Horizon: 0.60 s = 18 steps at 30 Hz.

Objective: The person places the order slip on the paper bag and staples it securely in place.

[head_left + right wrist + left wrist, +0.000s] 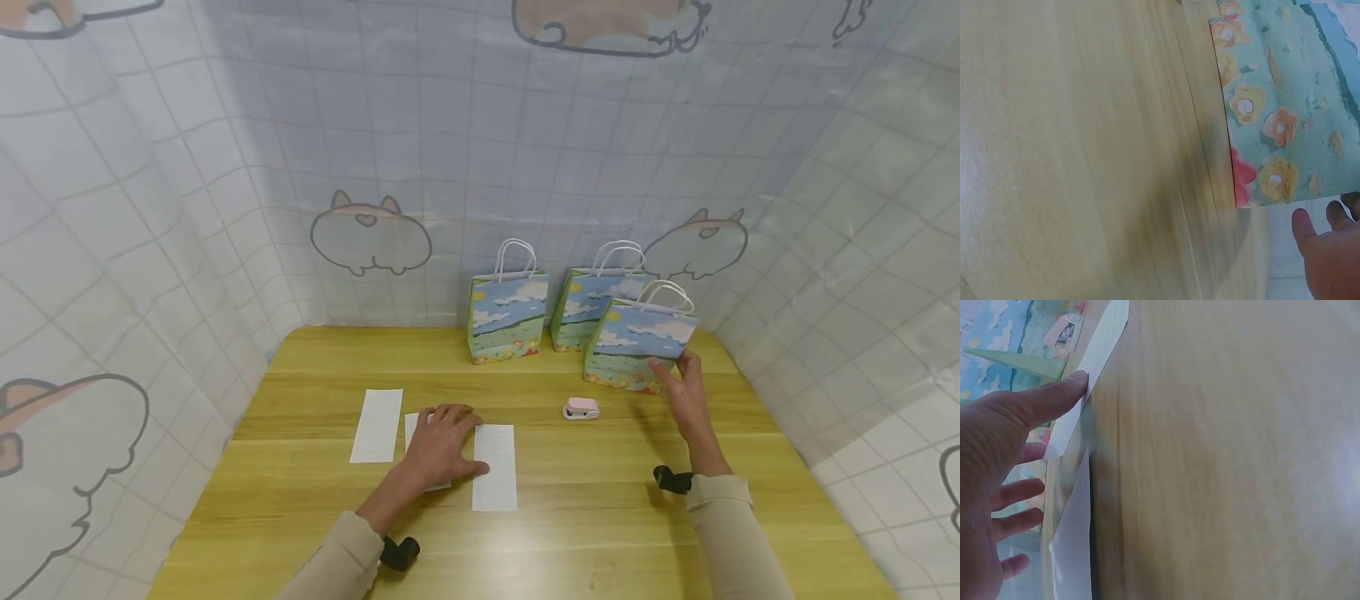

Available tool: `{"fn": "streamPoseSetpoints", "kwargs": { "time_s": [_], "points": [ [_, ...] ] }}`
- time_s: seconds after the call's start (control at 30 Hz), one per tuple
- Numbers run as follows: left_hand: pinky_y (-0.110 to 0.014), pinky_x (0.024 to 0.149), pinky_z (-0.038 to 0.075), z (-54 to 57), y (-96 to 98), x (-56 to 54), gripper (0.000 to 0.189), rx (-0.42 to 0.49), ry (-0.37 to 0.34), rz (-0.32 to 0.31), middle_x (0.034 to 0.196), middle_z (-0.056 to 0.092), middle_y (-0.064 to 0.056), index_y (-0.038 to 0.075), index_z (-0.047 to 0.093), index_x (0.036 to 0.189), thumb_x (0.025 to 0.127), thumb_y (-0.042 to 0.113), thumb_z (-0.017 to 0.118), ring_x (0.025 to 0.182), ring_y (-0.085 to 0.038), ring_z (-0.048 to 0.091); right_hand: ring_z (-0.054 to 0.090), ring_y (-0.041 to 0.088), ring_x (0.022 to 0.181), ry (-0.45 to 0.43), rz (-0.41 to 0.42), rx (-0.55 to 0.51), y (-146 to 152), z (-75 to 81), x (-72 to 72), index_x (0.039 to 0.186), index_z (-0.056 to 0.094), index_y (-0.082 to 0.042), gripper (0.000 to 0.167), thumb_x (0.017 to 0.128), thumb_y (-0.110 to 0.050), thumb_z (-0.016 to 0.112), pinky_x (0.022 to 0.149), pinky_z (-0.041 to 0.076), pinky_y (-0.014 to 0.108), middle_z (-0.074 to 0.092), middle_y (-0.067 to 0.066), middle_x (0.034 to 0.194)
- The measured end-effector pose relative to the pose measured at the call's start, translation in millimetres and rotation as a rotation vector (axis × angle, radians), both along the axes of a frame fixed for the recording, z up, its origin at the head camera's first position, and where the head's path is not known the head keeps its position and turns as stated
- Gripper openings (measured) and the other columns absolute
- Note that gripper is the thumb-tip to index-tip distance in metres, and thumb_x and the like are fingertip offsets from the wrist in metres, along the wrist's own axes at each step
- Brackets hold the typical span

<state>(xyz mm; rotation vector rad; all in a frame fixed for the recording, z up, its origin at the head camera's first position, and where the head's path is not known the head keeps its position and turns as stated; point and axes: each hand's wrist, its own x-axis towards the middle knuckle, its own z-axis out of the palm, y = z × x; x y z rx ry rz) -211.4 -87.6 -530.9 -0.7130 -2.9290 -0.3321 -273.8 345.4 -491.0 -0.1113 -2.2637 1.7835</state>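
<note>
My left hand [441, 446], fingers spread, lies over the middle white paper slip [412, 427] and covers much of it. Its thumb [1063, 394] reaches the near side of the right paper slip [495, 468]; whether it presses on it I cannot tell. A third slip [377, 425] lies to the left. At the right edge of the front paper gift bag [633, 342] is my right hand [686, 396], thumb apart from the fingers. In the right wrist view its fingertips [1302, 222] sit just beside the flower-printed bag; contact is unclear.
Two more matching gift bags, a left one [510, 317] and a rear one [585, 304], stand upright near the wall curtain. A small pink-and-white stapler-like device [581, 408] lies between slips and bags. All rests on a wood-grain table [570, 533].
</note>
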Motion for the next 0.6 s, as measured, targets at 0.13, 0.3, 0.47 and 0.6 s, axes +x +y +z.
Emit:
{"fn": "streamPoseSetpoints", "kwargs": {
  "time_s": [0.13, 0.3, 0.47, 0.6],
  "points": [
    [-0.061, 0.102, 0.035, 0.7, 0.5, 0.7, 0.075, 0.014, -0.002, -0.002, 0.140, 0.055, -0.005, 0.024, 0.064, 0.131, 0.073, 0.070, 0.077, 0.128, -0.035, 0.050, 0.013, 0.030, 0.153, 0.002, -0.001, -0.017, 0.9, -4.2, -2.4, 0.153, 0.014, 0.001, 0.080, 0.101, -0.038, 0.061, 0.118, 0.017, 0.054, 0.022, 0.021, 0.160],
    [-0.061, 0.102, 0.035, -0.3, 0.7, 1.5, 0.075, 0.020, 0.002, 0.002, 0.139, 0.056, -0.005, 0.024, 0.064, 0.131, 0.072, 0.069, 0.078, 0.127, -0.034, 0.050, 0.018, 0.031, 0.151, -0.013, -0.009, -0.029, 0.2, -3.4, -1.2, 0.149, 0.016, -0.001, 0.075, 0.101, -0.037, 0.060, 0.116, 0.020, 0.053, 0.027, 0.022, 0.154],
    [-0.061, 0.103, 0.033, -1.4, 1.0, 1.7, 0.074, 0.020, 0.005, 0.005, 0.139, 0.056, -0.004, 0.025, 0.064, 0.130, 0.072, 0.069, 0.078, 0.127, -0.033, 0.050, 0.013, 0.033, 0.153, -0.033, -0.012, -0.038, -0.8, 3.2, 4.2, 0.146, 0.015, -0.001, 0.071, 0.102, -0.035, 0.060, 0.117, 0.018, 0.055, 0.018, 0.022, 0.157],
    [-0.061, 0.104, 0.032, -1.6, 1.4, 1.3, 0.074, 0.022, 0.008, 0.003, 0.137, 0.058, -0.002, 0.026, 0.064, 0.130, 0.072, 0.069, 0.078, 0.127, -0.032, 0.051, 0.013, 0.033, 0.153, -0.042, -0.016, -0.038, 1.8, 1.0, 4.3, 0.149, 0.012, -0.007, 0.074, 0.101, -0.037, 0.060, 0.117, 0.019, 0.056, 0.015, 0.021, 0.161]
  ]
}}
